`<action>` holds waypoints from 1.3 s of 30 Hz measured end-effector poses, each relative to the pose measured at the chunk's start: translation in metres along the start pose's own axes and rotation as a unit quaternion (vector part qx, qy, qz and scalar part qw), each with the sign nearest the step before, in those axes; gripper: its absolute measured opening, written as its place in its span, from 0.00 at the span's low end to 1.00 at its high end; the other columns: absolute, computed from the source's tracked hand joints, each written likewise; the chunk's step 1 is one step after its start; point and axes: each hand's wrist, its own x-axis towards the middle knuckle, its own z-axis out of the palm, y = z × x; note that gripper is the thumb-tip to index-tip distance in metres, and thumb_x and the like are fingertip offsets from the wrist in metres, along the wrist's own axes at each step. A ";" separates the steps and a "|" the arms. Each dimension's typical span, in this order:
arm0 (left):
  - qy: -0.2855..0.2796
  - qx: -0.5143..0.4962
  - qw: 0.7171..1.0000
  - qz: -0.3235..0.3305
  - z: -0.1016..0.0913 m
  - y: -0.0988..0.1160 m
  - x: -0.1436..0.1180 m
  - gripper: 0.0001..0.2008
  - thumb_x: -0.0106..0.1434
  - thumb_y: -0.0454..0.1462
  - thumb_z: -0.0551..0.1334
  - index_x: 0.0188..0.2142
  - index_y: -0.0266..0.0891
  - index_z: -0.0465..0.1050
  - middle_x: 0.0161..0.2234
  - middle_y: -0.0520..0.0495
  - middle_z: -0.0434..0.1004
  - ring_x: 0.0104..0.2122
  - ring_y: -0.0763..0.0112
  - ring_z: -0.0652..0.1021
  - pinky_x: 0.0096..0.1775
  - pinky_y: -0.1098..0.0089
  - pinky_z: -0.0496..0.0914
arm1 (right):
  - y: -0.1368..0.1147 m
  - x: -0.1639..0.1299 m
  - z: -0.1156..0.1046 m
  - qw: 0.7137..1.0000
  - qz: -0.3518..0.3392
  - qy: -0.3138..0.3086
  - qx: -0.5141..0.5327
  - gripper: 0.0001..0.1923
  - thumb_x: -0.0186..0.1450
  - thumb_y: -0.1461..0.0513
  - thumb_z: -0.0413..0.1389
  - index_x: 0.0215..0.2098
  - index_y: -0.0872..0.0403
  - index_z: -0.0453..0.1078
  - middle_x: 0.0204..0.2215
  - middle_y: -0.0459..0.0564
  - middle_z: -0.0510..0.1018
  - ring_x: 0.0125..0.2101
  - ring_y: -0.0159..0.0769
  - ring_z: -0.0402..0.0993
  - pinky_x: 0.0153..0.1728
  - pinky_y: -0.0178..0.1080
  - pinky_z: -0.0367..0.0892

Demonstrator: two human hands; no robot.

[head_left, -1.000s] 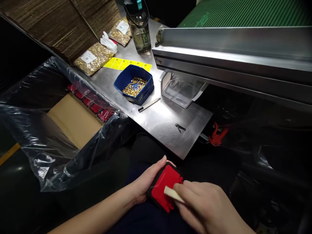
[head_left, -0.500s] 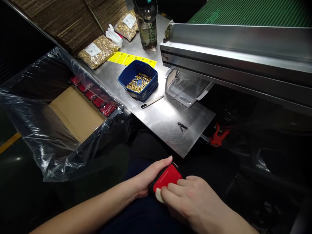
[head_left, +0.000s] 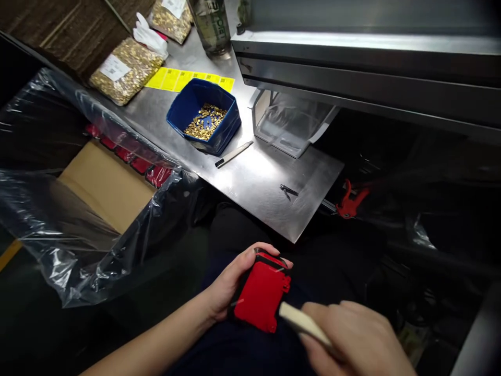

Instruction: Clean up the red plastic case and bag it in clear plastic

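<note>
My left hand (head_left: 237, 279) is wrapped round a red and black plastic case part (head_left: 260, 297), tilted above my lap with its flat red face up. Small red lugs show along its right edge. In my right hand (head_left: 348, 334), blurred by motion, is a cream-coloured flat stick-like tool (head_left: 307, 324). The tool's front end is close to the case part's lower right edge; whether they touch I cannot tell. Its other end is hidden in my fingers.
On the metal table are a blue bin (head_left: 229, 128) of small brass pieces, a pale pen-like tool (head_left: 235, 154), nail clippers (head_left: 288, 191) and a clear tray (head_left: 285, 125). A plastic-lined box (head_left: 105, 188) stands left. A metal rail (head_left: 371, 73) crosses the right; a red clamp (head_left: 350, 201) sits below.
My right hand has come away from the case part toward the lower right, baring more of its red face and the cream tool. The left hand has turned the part. The camera view has shifted.
</note>
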 end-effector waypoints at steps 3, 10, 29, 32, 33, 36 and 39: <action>0.024 0.016 1.000 -0.004 0.003 0.002 0.003 0.23 0.68 0.54 0.63 0.51 0.39 0.73 0.53 0.33 0.80 0.44 0.56 0.82 0.48 0.60 0.73 | -0.013 0.018 0.023 0.997 -0.047 0.024 -0.059 0.11 0.75 0.65 0.46 0.40 0.53 0.71 0.18 0.39 0.73 0.16 0.31 0.68 0.23 0.40 0.53; 0.105 0.022 0.993 -0.050 0.003 0.000 0.007 0.21 0.72 0.54 0.58 0.49 0.40 0.73 0.50 0.34 0.82 0.41 0.61 0.82 0.45 0.63 0.74 | -0.008 0.018 0.030 0.998 -0.019 -0.038 -0.052 0.11 0.72 0.67 0.46 0.41 0.51 0.69 0.20 0.38 0.73 0.18 0.32 0.67 0.25 0.41 0.48; 0.146 0.055 0.983 -0.094 0.000 0.000 0.009 0.22 0.70 0.55 0.59 0.49 0.40 0.74 0.44 0.37 0.83 0.41 0.59 0.82 0.44 0.64 0.75 | -0.002 0.017 0.030 0.988 0.059 -0.138 -0.028 0.09 0.66 0.68 0.54 0.37 0.47 0.63 0.23 0.37 0.76 0.21 0.34 0.72 0.27 0.41 0.47; 0.146 0.051 0.982 -0.104 0.000 0.001 0.010 0.22 0.70 0.56 0.58 0.48 0.40 0.74 0.43 0.38 0.83 0.38 0.60 0.82 0.41 0.65 0.75 | 0.001 0.019 0.027 0.985 0.056 -0.164 -0.020 0.08 0.67 0.68 0.55 0.37 0.47 0.63 0.23 0.37 0.76 0.21 0.35 0.71 0.28 0.40 0.48; 0.144 0.054 0.982 -0.106 0.000 0.001 0.011 0.23 0.70 0.56 0.58 0.48 0.40 0.74 0.42 0.38 0.83 0.38 0.60 0.82 0.41 0.65 0.75 | 0.001 0.021 0.026 0.984 0.046 -0.172 -0.016 0.08 0.67 0.67 0.55 0.36 0.47 0.63 0.23 0.37 0.76 0.21 0.34 0.71 0.27 0.41 0.48; 0.133 0.059 0.983 -0.111 0.001 0.002 0.011 0.23 0.70 0.56 0.59 0.48 0.40 0.74 0.42 0.39 0.83 0.40 0.58 0.82 0.44 0.63 0.75 | 0.001 0.026 0.024 0.983 0.020 -0.184 -0.019 0.07 0.69 0.66 0.55 0.36 0.48 0.64 0.24 0.37 0.77 0.21 0.34 0.72 0.27 0.41 0.46; 0.132 0.050 0.984 -0.112 0.002 0.001 0.010 0.23 0.70 0.56 0.59 0.47 0.40 0.74 0.42 0.39 0.82 0.43 0.57 0.82 0.46 0.63 0.75 | 0.001 0.029 0.023 0.981 0.025 -0.194 -0.021 0.07 0.70 0.66 0.56 0.36 0.48 0.64 0.25 0.37 0.78 0.22 0.34 0.73 0.27 0.41 0.46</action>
